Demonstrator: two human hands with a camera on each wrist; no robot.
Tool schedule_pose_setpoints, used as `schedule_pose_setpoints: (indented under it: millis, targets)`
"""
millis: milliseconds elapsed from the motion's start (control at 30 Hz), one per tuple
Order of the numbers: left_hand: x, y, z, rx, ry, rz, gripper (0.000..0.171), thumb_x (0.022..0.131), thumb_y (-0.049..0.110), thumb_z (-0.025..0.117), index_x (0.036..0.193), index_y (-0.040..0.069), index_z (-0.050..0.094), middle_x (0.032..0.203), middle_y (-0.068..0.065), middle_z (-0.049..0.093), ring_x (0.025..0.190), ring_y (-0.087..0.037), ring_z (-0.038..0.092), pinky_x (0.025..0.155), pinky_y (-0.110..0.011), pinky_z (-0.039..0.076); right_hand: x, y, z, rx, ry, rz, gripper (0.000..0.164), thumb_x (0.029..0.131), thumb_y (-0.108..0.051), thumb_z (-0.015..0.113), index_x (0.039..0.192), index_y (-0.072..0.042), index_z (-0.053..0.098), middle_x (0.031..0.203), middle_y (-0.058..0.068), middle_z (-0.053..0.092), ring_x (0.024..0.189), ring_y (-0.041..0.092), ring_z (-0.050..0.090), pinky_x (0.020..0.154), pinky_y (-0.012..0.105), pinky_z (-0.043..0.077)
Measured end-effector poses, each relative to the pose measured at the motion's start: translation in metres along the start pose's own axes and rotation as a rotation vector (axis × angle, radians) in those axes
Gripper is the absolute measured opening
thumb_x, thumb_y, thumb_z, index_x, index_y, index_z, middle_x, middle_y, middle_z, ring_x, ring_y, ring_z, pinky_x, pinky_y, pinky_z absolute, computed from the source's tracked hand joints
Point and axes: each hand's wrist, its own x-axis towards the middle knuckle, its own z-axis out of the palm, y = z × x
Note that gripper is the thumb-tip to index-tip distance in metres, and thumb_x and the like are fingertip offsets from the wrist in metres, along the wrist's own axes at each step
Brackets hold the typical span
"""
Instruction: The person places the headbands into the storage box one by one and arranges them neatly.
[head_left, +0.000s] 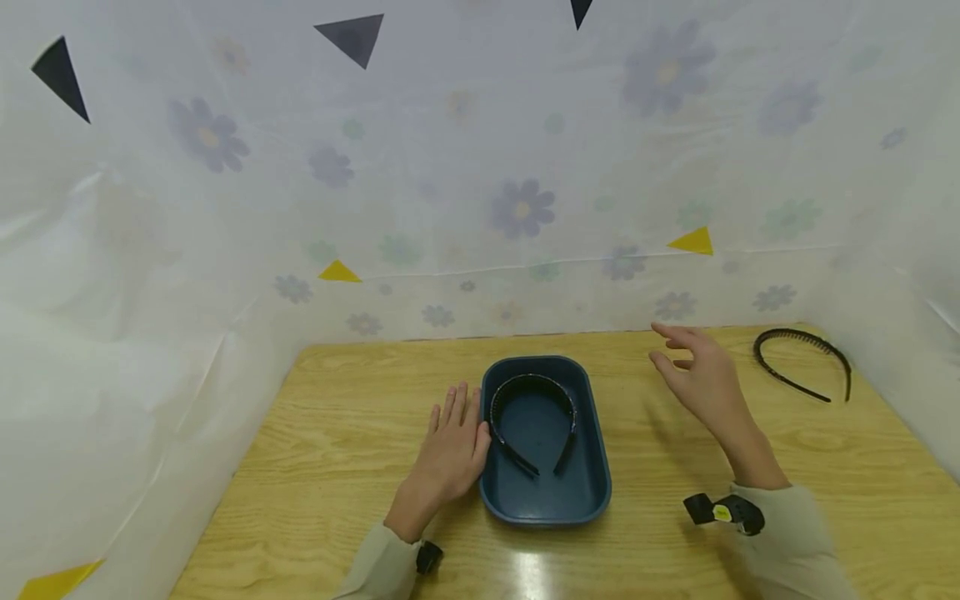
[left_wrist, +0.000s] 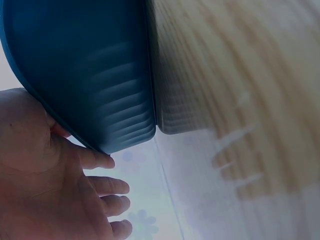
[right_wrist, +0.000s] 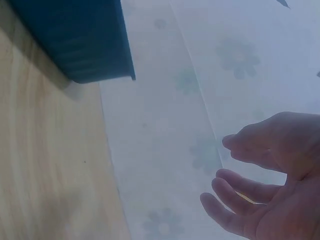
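A dark blue rectangular tray [head_left: 544,502] stands on the wooden table, and a black headband [head_left: 532,377] lies inside it with its two ends toward the near side. My left hand [head_left: 450,454] rests with straight fingers against the tray's left side; in the left wrist view its thumb and forefinger touch the tray wall [left_wrist: 100,85]. My right hand [head_left: 703,379] hovers over the table between the tray and a second headband, fingers loosely bent and holding nothing. That second black headband [head_left: 802,335], toothed on its inner side, lies at the table's far right.
The light wooden table [head_left: 337,433] ends at a white sheet wall [head_left: 450,208] printed with flowers, which also closes off both sides. Yellow and dark triangles [head_left: 339,272] are stuck on the sheet. Dark straps [head_left: 738,512] sit at both wrists.
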Motion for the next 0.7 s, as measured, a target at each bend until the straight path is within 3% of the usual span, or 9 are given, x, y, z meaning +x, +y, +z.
schedule_pose_setpoints:
  millis: [67, 167, 233, 300, 700]
  targets:
    - [0.0, 0.0, 0.0, 0.0, 0.002, 0.0, 0.059, 0.112, 0.031, 0.03, 0.163, 0.002, 0.025, 0.169, -0.022, 0.014, 0.156, -0.038, 0.01, 0.123, -0.058, 0.011, 0.0, 0.003, -0.005, 0.005, 0.002, 0.025, 0.043, 0.097, -0.004, 0.069, 0.139, 0.0, 0.063, 0.132, 0.028, 0.058, 0.111, 0.046, 0.061, 0.079, 0.059, 0.056]
    - [0.0, 0.001, -0.001, 0.001, 0.005, 0.002, 0.059, 0.112, 0.031, 0.031, 0.162, 0.002, 0.025, 0.169, -0.022, 0.014, 0.156, -0.039, 0.01, 0.123, -0.059, 0.012, 0.0, 0.009, -0.013, 0.013, 0.021, 0.034, 0.044, 0.098, -0.007, 0.07, 0.14, -0.001, 0.063, 0.131, 0.028, 0.058, 0.112, 0.046, 0.061, 0.079, 0.029, 0.06]
    - [0.0, 0.001, -0.001, 0.002, 0.006, 0.001, 0.059, 0.112, 0.031, 0.031, 0.162, 0.002, 0.025, 0.169, -0.022, 0.014, 0.156, -0.039, 0.011, 0.123, -0.059, 0.012, 0.001, 0.013, -0.017, 0.014, 0.034, 0.037, 0.044, 0.098, -0.008, 0.07, 0.141, -0.002, 0.062, 0.132, 0.028, 0.058, 0.112, 0.046, 0.061, 0.077, 0.009, 0.052]
    - [-0.001, 0.001, -0.001, 0.001, 0.006, 0.0, 0.059, 0.112, 0.031, 0.031, 0.162, 0.002, 0.025, 0.169, -0.021, 0.015, 0.156, -0.039, 0.011, 0.123, -0.059, 0.012, 0.001, 0.015, -0.021, 0.019, 0.049, 0.037, 0.044, 0.097, -0.007, 0.07, 0.14, -0.001, 0.062, 0.132, 0.029, 0.058, 0.111, 0.046, 0.061, 0.075, -0.004, 0.037]
    - [-0.001, 0.001, -0.001, -0.005, 0.009, 0.003, 0.058, 0.112, 0.032, 0.03, 0.163, 0.003, 0.025, 0.169, -0.02, 0.013, 0.156, -0.038, 0.011, 0.123, -0.059, 0.011, 0.001, 0.027, -0.04, -0.008, 0.052, 0.111, 0.048, 0.101, -0.015, 0.065, 0.147, -0.002, 0.056, 0.137, 0.029, 0.056, 0.114, 0.047, 0.058, 0.074, -0.003, 0.036]
